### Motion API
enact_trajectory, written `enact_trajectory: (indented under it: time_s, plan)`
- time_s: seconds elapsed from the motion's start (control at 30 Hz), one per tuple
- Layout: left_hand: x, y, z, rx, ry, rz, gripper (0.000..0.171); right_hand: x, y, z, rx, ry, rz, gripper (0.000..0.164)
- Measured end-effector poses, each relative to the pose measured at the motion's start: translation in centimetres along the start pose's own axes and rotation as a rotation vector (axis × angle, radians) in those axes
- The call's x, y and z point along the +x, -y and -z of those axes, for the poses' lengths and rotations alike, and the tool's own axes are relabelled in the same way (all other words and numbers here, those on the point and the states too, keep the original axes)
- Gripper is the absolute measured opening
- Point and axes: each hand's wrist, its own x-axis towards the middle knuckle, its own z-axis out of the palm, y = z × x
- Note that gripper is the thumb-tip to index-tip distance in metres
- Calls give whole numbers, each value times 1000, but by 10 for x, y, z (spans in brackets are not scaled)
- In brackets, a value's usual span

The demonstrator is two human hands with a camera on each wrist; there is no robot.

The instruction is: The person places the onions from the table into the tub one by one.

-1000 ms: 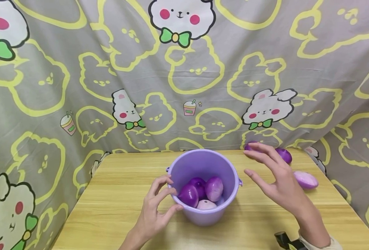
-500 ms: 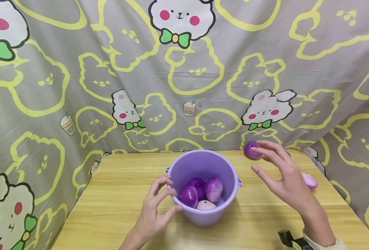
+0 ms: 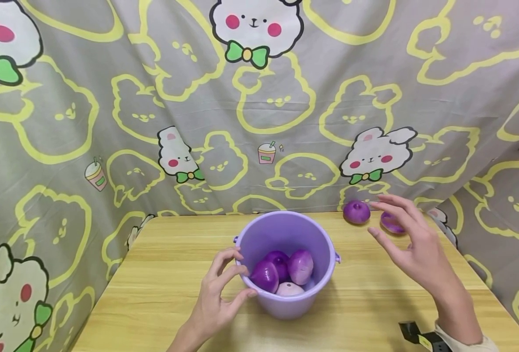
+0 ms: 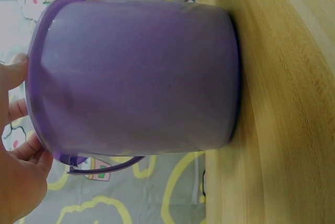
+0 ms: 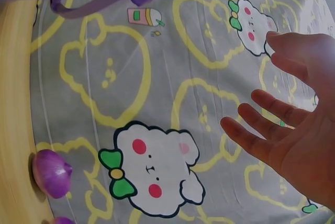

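Note:
A light purple bucket (image 3: 286, 308) stands upright on the wooden table, its rim facing up. Inside it lie several purple onions (image 3: 301, 267), one of them showing a pale face. My left hand (image 3: 219, 288) holds the left side of the rim, fingertips over the edge and thumb at the front; the left wrist view shows the fingers along the rim. To the right of the bucket, my right hand (image 3: 418, 244) hovers in the air, fingers spread and holding nothing. Beyond its fingertips are a whole purple onion (image 3: 356, 212) and another purple onion (image 3: 391, 223), partly covered by the hand.
A grey patterned curtain (image 3: 286, 171) hangs behind and at both sides of the wooden table (image 3: 167, 274). The bucket's handle (image 4: 107, 169) hangs down along its far side. A black strap device (image 3: 422, 337) sits at the right wrist.
My right hand has drifted to the right, away from the bucket. The back onion has come into full view, while the pale onion half at right is now hidden behind the hand. The left hand stays put.

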Motion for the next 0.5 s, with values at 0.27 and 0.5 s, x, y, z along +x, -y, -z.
enact_trajectory:
  time_s: [0.27,0.5]
  plan:
    - [0,-1,0,6,-3,-2,26,-1,-9,9,-58,-28,-16,56]
    - [2,-2,0,4,-5,-5,26,-3,-16,18,-80,-34,-53,59]
